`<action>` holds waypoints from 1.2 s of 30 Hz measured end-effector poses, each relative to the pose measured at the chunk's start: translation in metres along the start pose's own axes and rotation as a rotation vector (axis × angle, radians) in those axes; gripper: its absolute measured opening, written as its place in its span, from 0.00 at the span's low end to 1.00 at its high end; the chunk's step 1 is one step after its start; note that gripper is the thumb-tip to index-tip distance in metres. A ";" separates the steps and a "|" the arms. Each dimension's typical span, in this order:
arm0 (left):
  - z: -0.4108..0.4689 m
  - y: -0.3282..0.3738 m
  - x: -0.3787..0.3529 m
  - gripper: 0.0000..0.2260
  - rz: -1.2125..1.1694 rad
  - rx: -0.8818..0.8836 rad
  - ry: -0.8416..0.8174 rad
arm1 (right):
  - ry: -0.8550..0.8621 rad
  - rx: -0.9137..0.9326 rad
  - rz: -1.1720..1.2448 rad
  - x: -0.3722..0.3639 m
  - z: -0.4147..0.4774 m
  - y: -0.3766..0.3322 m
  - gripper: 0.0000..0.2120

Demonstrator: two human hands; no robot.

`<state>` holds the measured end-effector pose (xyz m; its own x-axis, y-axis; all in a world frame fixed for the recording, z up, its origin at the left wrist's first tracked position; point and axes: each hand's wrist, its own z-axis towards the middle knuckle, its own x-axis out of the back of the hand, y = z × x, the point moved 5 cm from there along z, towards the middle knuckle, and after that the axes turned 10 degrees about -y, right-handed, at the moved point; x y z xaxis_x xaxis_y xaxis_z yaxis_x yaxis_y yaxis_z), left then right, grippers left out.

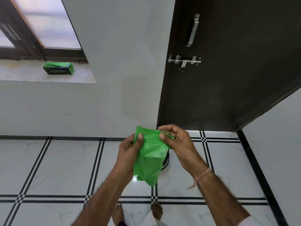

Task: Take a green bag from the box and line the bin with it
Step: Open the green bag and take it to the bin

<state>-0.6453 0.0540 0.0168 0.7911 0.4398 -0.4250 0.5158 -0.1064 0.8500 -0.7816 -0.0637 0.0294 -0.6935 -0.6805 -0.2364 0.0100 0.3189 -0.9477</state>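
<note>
The green bag (149,157) hangs in front of me, low in the middle of the head view, held up by both hands above the tiled floor (61,167). I see my left hand (130,150) gripping the bag's upper left edge, thumb pressed flat on the near face of the plastic with the fingers curled behind it. My right hand (175,142) pinches the upper right edge between thumb and forefinger, and the film is drawn out into a thin stretched strip there. The bag is crumpled and only partly unfolded, its lower end dangling to a loose point between my forearms. Just behind the bag, on the right, a dark curved edge shows on the floor; I take it for the bin (166,160), but the plastic hides most of it.

Far to the left, the box (59,68), green and black, lies on its long side on the pale window sill (32,75), well apart from the bag. To the far right stands a dark door (228,79) with a metal handle (193,30) and a sliding bolt (184,61). A thread band (202,176) circles my right wrist, and my bare feet (157,209) show near the bottom edge.
</note>
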 end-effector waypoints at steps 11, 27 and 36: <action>0.007 -0.013 0.006 0.16 -0.092 0.107 0.182 | 0.019 -0.225 0.341 -0.010 -0.005 0.016 0.25; 0.009 -0.001 -0.024 0.14 0.154 -0.194 0.082 | 0.064 -0.098 0.243 -0.017 0.010 0.006 0.19; 0.029 -0.011 -0.021 0.08 -0.025 -0.067 0.021 | 0.146 -0.135 0.304 -0.008 0.014 0.014 0.19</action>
<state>-0.6584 0.0200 0.0072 0.7709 0.4602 -0.4404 0.5117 -0.0357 0.8584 -0.7663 -0.0630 0.0147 -0.7695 -0.4429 -0.4601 0.1427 0.5830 -0.7999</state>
